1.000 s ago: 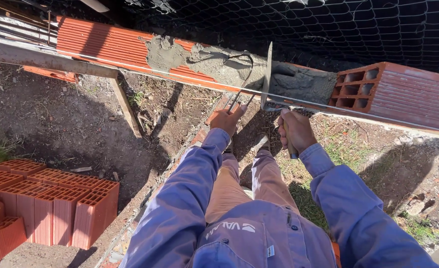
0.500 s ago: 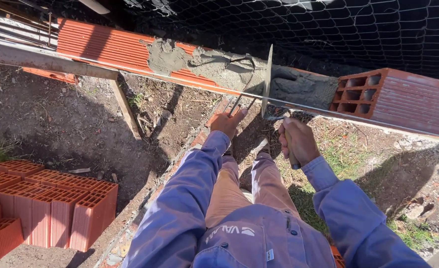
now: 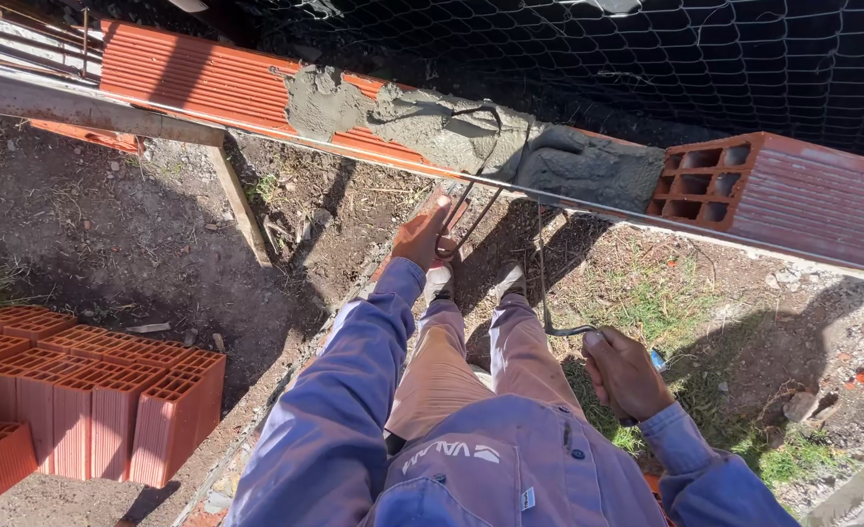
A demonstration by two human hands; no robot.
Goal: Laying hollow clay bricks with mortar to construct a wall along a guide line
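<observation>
Your left hand (image 3: 422,234) grips a bent steel wire tie (image 3: 471,210) just below the grey mortar bed (image 3: 471,137) on the red hollow-brick wall (image 3: 207,83). Your right hand (image 3: 627,371) is closed around a trowel handle (image 3: 569,330), low beside your knee.

We're outdoors on a building site: a half-laid hollow-brick wall (image 3: 207,83) topped with wet mortar (image 3: 471,141), stacked bricks (image 3: 90,400), bare dirt ground (image 3: 81,234).

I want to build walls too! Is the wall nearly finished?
Not nearly. Done: wet mortar lies heaped on the brick row, beside one laid hollow brick. In hand: the right hand holds a trowel; the left hand grips bent wire. Left: stacked bricks wait.
</observation>
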